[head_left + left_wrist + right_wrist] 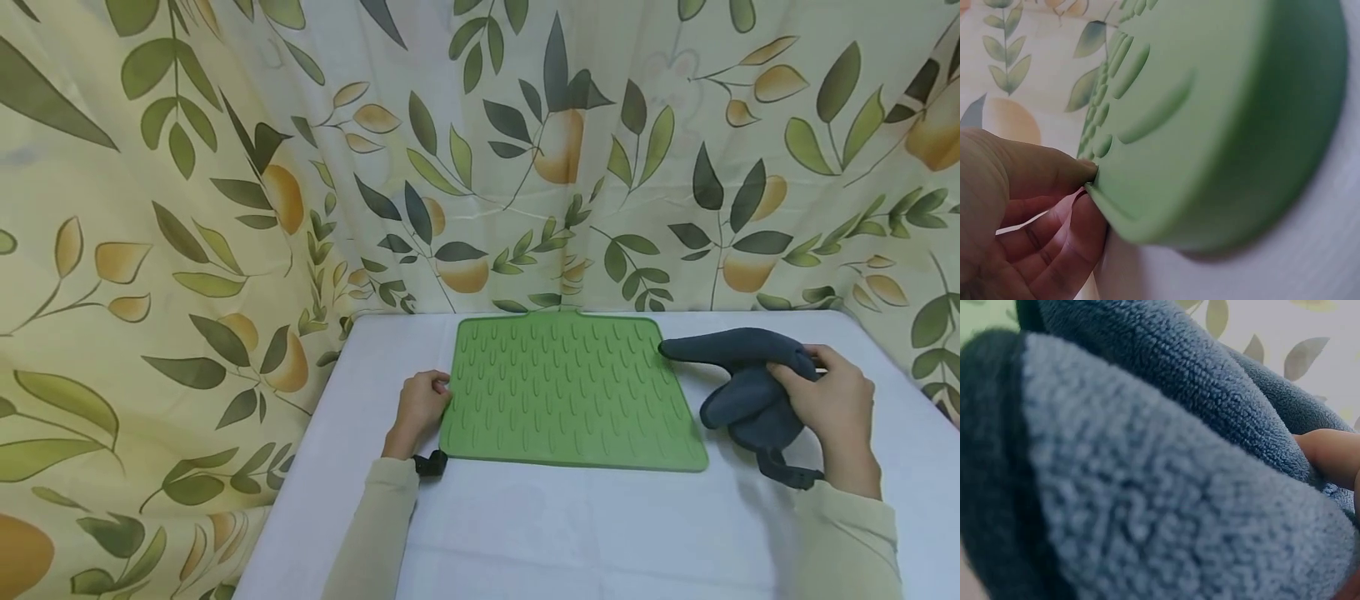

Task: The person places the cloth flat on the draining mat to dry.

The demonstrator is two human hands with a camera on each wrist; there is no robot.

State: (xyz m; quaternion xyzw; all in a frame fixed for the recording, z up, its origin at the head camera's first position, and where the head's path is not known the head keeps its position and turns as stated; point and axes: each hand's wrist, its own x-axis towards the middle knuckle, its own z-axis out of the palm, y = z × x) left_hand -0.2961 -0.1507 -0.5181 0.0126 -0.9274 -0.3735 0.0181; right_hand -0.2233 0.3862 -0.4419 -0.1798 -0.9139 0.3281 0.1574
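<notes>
1. leaf-and-fruit printed fabric (247,329) hangs at the left and behind the table (517,525); i take it as a backdrop.
2. my left hand (422,407) pinches the left edge of the ridged green mat (566,396) between thumb and fingers, probably to steady it.
3. the mat lies flat on the white-covered table, raised ridges up, squarely between my hands, likely so both sides stay within reach.
4. the dark blue terry cloth (753,396) is bunched at the mat's right, one tip pointing at its right edge; i cannot tell if they touch.
5. my right hand (836,408) grips the cloth's gathered right end, thumb on top, which i'd say leaves the folds hanging loose.
</notes>
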